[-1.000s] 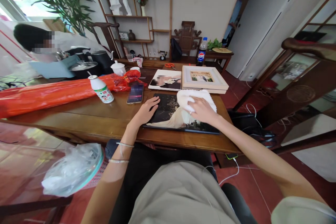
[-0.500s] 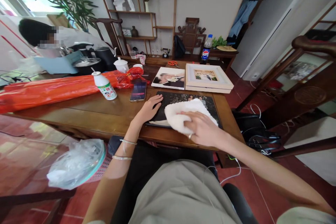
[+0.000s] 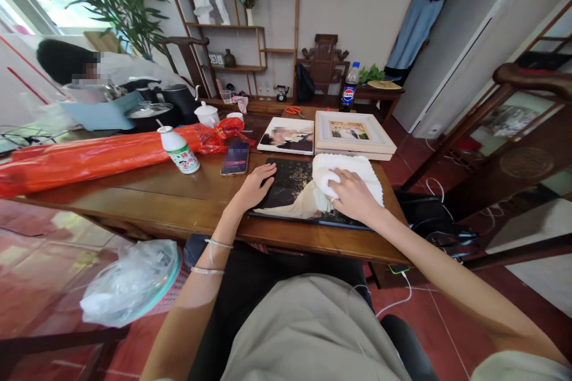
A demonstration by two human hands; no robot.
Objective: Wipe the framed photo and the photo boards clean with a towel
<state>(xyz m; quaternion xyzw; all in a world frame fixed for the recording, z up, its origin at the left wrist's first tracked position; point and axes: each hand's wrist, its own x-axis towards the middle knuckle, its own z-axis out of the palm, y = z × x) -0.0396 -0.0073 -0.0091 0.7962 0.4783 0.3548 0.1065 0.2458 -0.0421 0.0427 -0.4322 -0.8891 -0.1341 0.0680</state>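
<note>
A dark photo panel [image 3: 286, 181] with a pale gown pictured on it lies flat at the front of the wooden table [image 3: 210, 196]. My left hand [image 3: 255, 186] rests on its left edge, fingers stretched out and holding nothing. On the panel's right part, my right hand [image 3: 354, 193] presses a white cloth [image 3: 353, 166] down, fingers closed on its bunched part. The cloth hides the upper right of the picture. Just behind the panel are a smaller photo panel [image 3: 288, 136] and a stack of white picture frames [image 3: 355, 134].
Left of the panel are a phone [image 3: 235, 158], a white drink bottle [image 3: 179, 150] and a long red plastic-wrapped bundle [image 3: 89, 155]. Orange-handled scissors [image 3: 294, 111] and a cola bottle [image 3: 349, 88] stand farther back. One person leans at far left; another [image 3: 413, 30] is by the doorway.
My right hand has moved the cloth to the right across the panel, uncovering the pale gown in the middle. My left hand stays at the left edge.
</note>
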